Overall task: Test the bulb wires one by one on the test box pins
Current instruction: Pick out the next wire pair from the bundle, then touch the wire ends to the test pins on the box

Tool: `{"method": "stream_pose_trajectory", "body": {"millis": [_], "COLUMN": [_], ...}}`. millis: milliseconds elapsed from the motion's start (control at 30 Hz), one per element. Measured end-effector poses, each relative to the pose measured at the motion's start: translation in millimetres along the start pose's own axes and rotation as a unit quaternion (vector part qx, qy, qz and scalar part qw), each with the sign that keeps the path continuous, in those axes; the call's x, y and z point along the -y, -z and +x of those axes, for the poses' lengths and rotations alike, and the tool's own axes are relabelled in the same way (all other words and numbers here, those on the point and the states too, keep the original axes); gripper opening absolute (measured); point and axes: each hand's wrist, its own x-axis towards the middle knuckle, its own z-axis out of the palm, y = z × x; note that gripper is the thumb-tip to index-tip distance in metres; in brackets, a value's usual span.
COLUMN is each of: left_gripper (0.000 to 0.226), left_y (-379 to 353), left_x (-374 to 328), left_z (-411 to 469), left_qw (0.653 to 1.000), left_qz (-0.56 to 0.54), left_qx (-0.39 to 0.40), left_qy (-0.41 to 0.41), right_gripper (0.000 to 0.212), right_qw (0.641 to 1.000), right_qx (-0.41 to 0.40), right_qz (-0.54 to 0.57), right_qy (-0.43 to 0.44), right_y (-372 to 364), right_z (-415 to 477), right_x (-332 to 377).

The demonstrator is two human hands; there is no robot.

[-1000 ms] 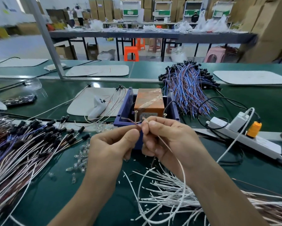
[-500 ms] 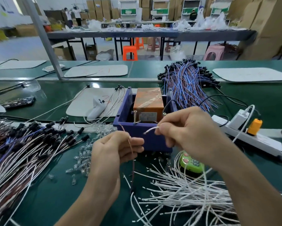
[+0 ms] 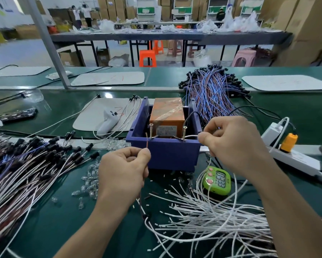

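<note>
A blue test box [image 3: 172, 153] stands mid-table with an orange block [image 3: 167, 114] inside and two upright screw pins on its front rim, the left pin [image 3: 151, 130] and the right pin [image 3: 184, 132]. My left hand [image 3: 123, 171] pinches a brown wire [image 3: 147, 142] whose bare tip reaches up beside the left pin. My right hand [image 3: 234, 144] pinches a white wire [image 3: 191, 136] whose end meets the right pin. Both wires trail down to the table below the hands.
A heap of black-capped wires [image 3: 26, 164] lies at left and loose white wires [image 3: 212, 216] at front right. A green timer [image 3: 217, 180] sits below the box, small clear bulbs [image 3: 89, 181] lie nearby, a power strip [image 3: 294, 157] is at right, and a blue-brown wire bundle [image 3: 212, 94] lies behind.
My hands have spread apart from a joined position in front of the box. The left carried the brown wire tip up to the left pin, the right brought the white wire to the right pin.
</note>
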Motion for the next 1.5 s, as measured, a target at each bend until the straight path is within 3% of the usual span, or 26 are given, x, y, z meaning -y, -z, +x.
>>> {"method": "stream_pose_trajectory", "body": {"millis": [733,1133,1500], "left_gripper": [0.032,0.021,0.019], "left_y": [1,2,8], "left_x": [-3,0,-8], "left_z": [12,12,13], "left_qw": [0.999,0.998,0.995], "left_qz": [-0.027,0.008,-0.058], "left_qx": [0.029,0.056,0.058], "left_qy": [0.023,-0.027,-0.052], "right_gripper": [0.031,0.030,0.028], "right_qw": [0.999,0.999,0.999], "right_qx": [-0.032,-0.026,-0.035], "right_qz": [0.015,0.021,0.014], "right_qy": [-0.006,0.004,0.008], "right_y": [-4,-3,-5], "right_z": [4,4,6], "right_x": [-3,-3,-6]}}
